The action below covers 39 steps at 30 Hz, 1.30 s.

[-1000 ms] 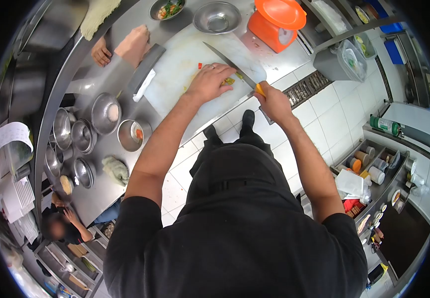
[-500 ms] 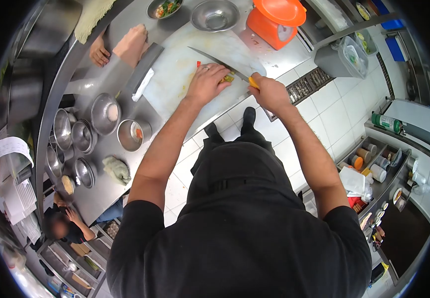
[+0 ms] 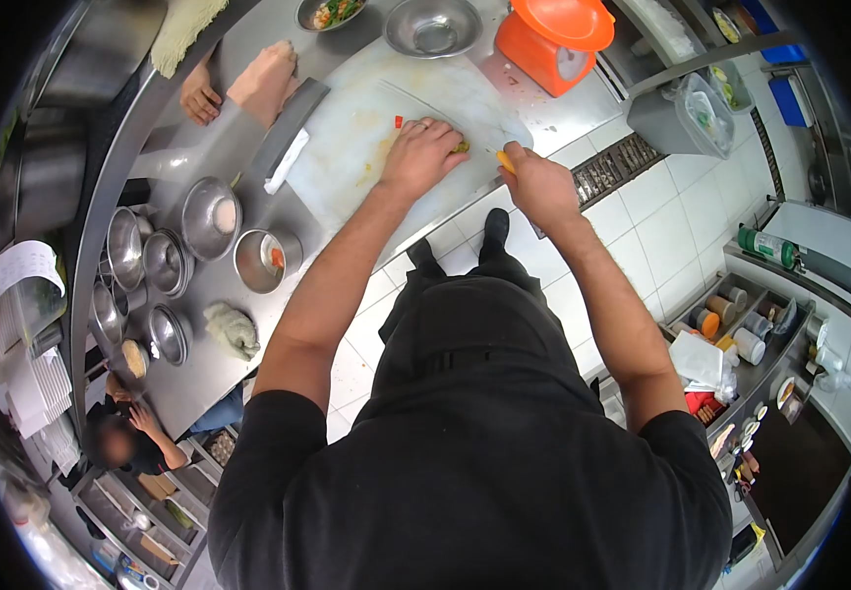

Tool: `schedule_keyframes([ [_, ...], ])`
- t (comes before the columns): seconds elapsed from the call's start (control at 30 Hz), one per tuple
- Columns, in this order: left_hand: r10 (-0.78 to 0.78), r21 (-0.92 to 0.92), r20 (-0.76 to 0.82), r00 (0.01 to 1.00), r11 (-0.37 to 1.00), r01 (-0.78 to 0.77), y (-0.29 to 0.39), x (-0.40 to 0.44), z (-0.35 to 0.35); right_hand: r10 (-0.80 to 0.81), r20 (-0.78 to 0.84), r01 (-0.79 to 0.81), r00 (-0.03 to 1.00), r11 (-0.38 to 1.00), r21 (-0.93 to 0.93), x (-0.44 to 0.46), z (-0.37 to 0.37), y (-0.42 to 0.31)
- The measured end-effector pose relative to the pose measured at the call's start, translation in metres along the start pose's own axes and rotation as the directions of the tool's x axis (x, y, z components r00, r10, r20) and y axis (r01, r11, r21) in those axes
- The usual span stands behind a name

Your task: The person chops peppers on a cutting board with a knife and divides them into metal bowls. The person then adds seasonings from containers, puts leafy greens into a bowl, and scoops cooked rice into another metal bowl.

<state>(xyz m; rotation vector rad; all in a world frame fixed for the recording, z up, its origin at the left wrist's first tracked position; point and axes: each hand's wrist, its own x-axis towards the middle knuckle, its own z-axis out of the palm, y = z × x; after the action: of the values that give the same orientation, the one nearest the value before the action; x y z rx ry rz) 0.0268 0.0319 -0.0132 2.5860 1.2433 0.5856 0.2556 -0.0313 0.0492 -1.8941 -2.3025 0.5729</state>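
Note:
On the white cutting board [image 3: 347, 108], my left hand [image 3: 419, 157] rests with bent fingers pressed over chopped green-yellow pieces [image 3: 461, 147], which show at its fingertips. A small red piece [image 3: 398, 122] lies just beyond it. My right hand [image 3: 541, 185] is closed around the yellow handle [image 3: 506, 161] of a knife. The blade is pale and hard to make out; it points away to the upper left over the board. Yellowish residue marks the board left of my left hand.
Beyond the board stand a metal bowl [image 3: 433, 28], a bowl of food [image 3: 331, 12] and an orange scale [image 3: 543, 49]. Metal bowls [image 3: 211, 218], a pot [image 3: 266, 261] and a cloth [image 3: 232, 330] sit left. A co-worker's hand [image 3: 200, 96] rests upper left; another person [image 3: 130, 438] is lower left.
The knife has shifted and its blade looks fainter than before. My left hand has moved slightly right, covering more of the chopped pieces. The whole view has shifted a little.

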Motion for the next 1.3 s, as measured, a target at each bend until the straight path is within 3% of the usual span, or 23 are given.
schedule_keyframes([
  [0.37, -0.296, 0.055, -0.161, 0.942, 0.950, 0.308, 0.024, 0.002, 0.013, 0.165, -0.024, -0.164, 0.986, 0.986, 0.033, -0.022, 0.014, -0.003],
  [0.47, -0.193, -0.018, -0.170, 0.966, 0.981, 0.193, 0.020, -0.003, 0.008, 0.142, -0.006, -0.141, 0.990, 0.988, 0.058, -0.020, 0.019, -0.012],
  [0.67, -0.213, -0.016, -0.031, 0.977, 0.977, 0.212, 0.012, -0.009, 0.001, 0.085, 0.008, -0.086, 0.996, 0.995, 0.056, -0.009, 0.017, -0.021],
  [1.3, -0.264, 0.008, -0.140, 0.954, 0.963, 0.268, 0.016, -0.009, 0.013, 0.094, 0.204, -0.093, 0.974, 0.996, -0.014, 0.026, 0.017, -0.041],
])
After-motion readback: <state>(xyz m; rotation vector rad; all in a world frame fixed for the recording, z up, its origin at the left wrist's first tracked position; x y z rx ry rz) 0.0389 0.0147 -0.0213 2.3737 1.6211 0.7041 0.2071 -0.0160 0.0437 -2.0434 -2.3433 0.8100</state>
